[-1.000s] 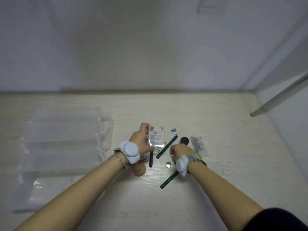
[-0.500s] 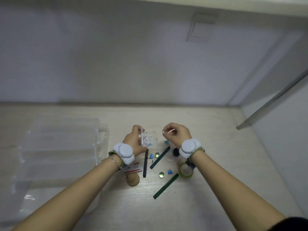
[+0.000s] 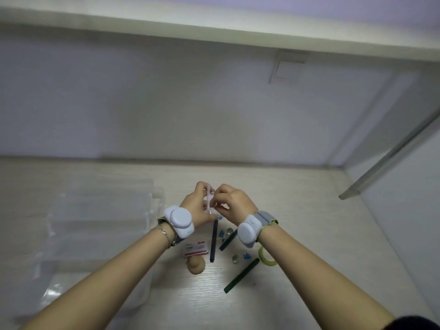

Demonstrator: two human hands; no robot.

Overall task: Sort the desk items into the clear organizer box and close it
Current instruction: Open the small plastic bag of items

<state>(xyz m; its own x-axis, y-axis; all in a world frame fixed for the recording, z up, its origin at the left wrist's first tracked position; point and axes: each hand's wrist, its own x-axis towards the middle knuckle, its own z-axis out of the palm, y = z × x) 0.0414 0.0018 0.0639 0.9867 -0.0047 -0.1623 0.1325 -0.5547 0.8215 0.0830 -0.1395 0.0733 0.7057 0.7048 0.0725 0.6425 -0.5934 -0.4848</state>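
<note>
My left hand (image 3: 198, 206) and my right hand (image 3: 232, 202) meet above the desk, both pinching a small clear plastic case (image 3: 210, 203) held on edge between them. The clear organizer box (image 3: 95, 225) lies open on the left of the desk. Below my hands lie a dark pen (image 3: 213, 241), two green pens (image 3: 241, 275), a red and white card (image 3: 196, 249), a tan wooden knob (image 3: 197, 265), a yellow-green tape ring (image 3: 266, 256), small blue clips (image 3: 247, 256) and glass beads (image 3: 235, 258).
The pale wooden desk (image 3: 297, 210) ends at a white wall behind and a white side panel on the right. A metal bar (image 3: 385, 163) slants down over the right corner. A shelf runs overhead.
My right hand has moved left and joined my left hand on the clear case. The view has tilted upward, so the desk items sit lower in the frame.
</note>
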